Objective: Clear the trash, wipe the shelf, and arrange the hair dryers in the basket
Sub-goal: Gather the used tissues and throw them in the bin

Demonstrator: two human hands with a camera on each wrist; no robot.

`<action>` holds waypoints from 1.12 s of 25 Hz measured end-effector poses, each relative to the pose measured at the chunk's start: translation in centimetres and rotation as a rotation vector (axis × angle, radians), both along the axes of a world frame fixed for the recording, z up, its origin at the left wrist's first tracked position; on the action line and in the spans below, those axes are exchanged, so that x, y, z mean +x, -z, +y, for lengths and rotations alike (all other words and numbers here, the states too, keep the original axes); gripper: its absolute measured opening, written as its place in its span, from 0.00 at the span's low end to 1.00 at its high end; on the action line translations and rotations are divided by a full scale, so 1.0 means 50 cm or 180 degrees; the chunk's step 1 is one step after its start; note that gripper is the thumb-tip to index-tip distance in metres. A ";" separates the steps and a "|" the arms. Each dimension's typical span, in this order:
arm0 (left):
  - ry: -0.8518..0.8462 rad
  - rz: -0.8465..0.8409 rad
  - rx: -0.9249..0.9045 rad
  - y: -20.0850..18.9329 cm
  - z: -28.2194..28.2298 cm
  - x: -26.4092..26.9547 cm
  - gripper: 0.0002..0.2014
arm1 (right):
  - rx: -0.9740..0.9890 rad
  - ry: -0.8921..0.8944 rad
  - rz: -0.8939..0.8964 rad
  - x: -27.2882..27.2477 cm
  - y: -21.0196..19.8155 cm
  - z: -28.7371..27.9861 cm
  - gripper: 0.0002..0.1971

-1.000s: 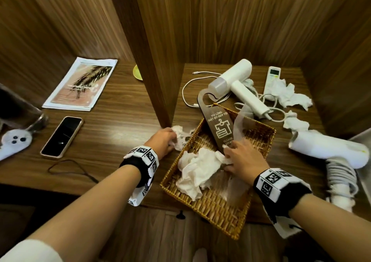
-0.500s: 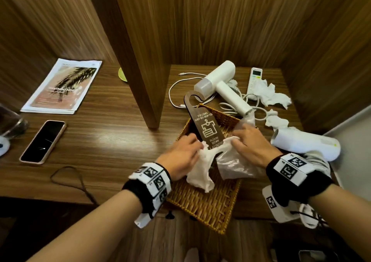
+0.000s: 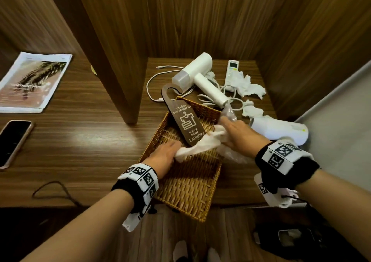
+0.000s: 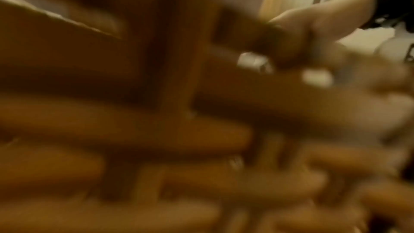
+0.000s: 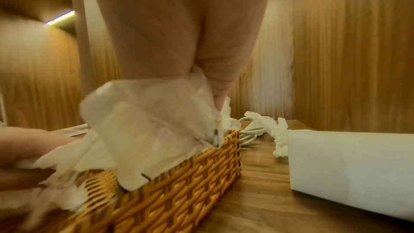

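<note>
Head view is showing, at the far left, a magazine (image 3: pixel 32 82) and a phone (image 3: pixel 13 142) lying on the wooden shelf (image 3: pixel 80 141). Moving right, the left hand (image 3: pixel 163 155) is reaching into the wicker basket (image 3: pixel 186 189), its fingers curling around one end of a wad of white tissue (image 3: pixel 195 148). The tissue is stretching across the basket, its long axis running from lower left up to the right. The right hand (image 3: pixel 241 135) is gripping the other end of the tissue together with a clear plastic bag (image 3: pixel 230 153), which is hanging over the basket's right rim. A brown laundry door tag (image 3: pixel 183 115) is leaning in the basket, its hook end pointing up and to the left, over the far rim. Behind the basket, one white hair dryer (image 3: pixel 197 74) is lying with its handle pointing toward the lower right. Farther right, a remote (image 3: pixel 231 71) and more crumpled tissue (image 3: pixel 250 87) are sitting near the back wall, and a second hair dryer (image 3: pixel 281 130) is lying just right of the right hand, its long axis roughly left to right.

Compared with a second ago, the left hand has moved from the shelf beside the basket into it, and the pile of tissue has been gathered up between both hands.
</note>
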State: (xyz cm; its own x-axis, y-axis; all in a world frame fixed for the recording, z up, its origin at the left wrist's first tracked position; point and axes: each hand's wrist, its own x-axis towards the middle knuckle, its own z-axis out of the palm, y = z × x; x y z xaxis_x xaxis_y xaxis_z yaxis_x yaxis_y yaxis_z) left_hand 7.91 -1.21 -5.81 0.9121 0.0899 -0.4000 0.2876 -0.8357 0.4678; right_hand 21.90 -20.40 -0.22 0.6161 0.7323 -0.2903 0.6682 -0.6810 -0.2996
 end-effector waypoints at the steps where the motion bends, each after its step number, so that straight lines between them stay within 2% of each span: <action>1: -0.0295 -0.0143 -0.0211 -0.014 0.002 0.004 0.11 | 0.0140 0.0186 0.0151 0.003 -0.014 -0.004 0.29; 3: -0.0824 -0.0463 -0.0617 -0.043 0.012 0.010 0.16 | 0.0275 0.0562 0.0268 0.013 -0.046 -0.015 0.40; 4: -0.0914 -0.0626 -0.0710 -0.057 0.018 0.011 0.20 | 0.0275 0.0696 0.0207 0.021 -0.057 -0.021 0.38; 5: -0.0847 -0.0790 -0.0661 -0.070 0.023 0.015 0.19 | 0.0286 0.0821 0.0086 0.031 -0.068 -0.029 0.29; 7: -0.0748 -0.0832 -0.0552 -0.091 0.029 0.026 0.11 | 0.0356 0.1112 -0.0107 0.059 -0.080 -0.046 0.09; 8: -0.0805 -0.0733 -0.0657 -0.102 0.026 0.037 0.14 | 0.0432 0.1297 -0.0131 0.073 -0.085 -0.055 0.07; 10: -0.0881 -0.0678 -0.0848 -0.121 0.016 0.066 0.22 | 0.0681 0.1683 -0.0150 0.102 -0.095 -0.073 0.12; 11: -0.0902 -0.0780 -0.0812 -0.130 0.010 0.086 0.23 | 0.0708 0.1721 -0.0224 0.116 -0.101 -0.080 0.14; 14: -0.0886 -0.1151 -0.0524 -0.145 -0.005 0.146 0.09 | 0.0211 0.1325 -0.0437 0.171 -0.102 -0.082 0.16; 16: -0.0879 -0.1231 -0.0544 -0.156 -0.017 0.187 0.05 | -0.0043 0.1453 -0.0451 0.224 -0.087 -0.081 0.11; 18: -0.0834 -0.1247 -0.0594 -0.168 -0.027 0.215 0.05 | -0.0012 0.1613 -0.0297 0.264 -0.075 -0.080 0.13; 22: -0.0672 -0.1043 -0.0921 -0.167 -0.025 0.244 0.12 | 0.0152 0.1726 -0.0242 0.308 -0.068 -0.076 0.15; 24: -0.0673 -0.0968 -0.0963 -0.158 -0.023 0.256 0.10 | 0.0206 0.1914 -0.0151 0.324 -0.074 -0.079 0.16; 26: -0.0710 -0.0927 -0.0981 -0.154 -0.030 0.265 0.06 | 0.0032 0.1788 -0.0008 0.337 -0.078 -0.081 0.18; 28: -0.0740 -0.0903 -0.1040 -0.154 -0.042 0.272 0.06 | -0.0121 0.1783 0.0137 0.349 -0.079 -0.086 0.15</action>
